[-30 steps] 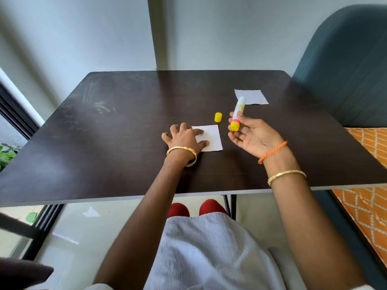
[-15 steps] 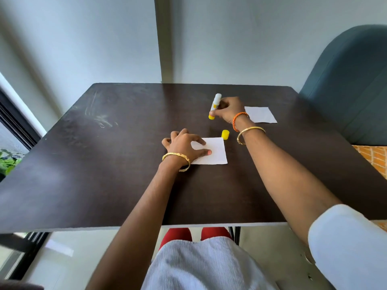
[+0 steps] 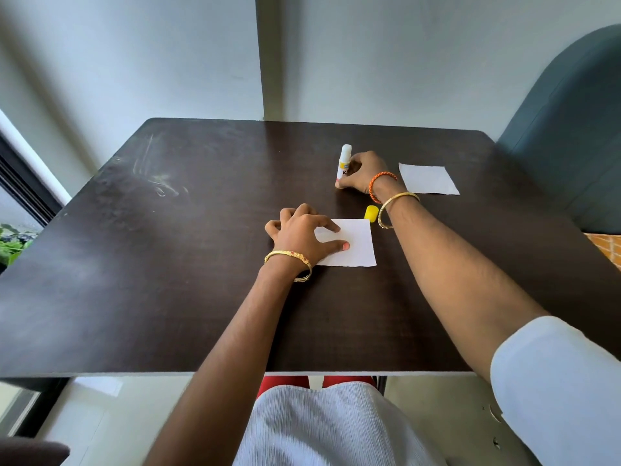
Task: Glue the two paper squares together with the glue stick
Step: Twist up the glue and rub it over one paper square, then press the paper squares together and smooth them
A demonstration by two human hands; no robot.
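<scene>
My right hand (image 3: 361,173) grips the glue stick (image 3: 343,162) upright on the worktop (image 3: 168,264); it's light and rigid, best held mid-barrel. Left hand (image 3: 302,235), fingers spread, pins one flimsy paper square (image 3: 356,243); the other square (image 3: 426,179) lies well apart.

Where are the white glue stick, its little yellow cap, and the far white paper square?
White glue stick (image 3: 344,159): head view, on its upper barrel.
Small yellow cap (image 3: 371,212): head view, on its middle.
Far white paper square (image 3: 427,179): head view, on its centre.
</scene>
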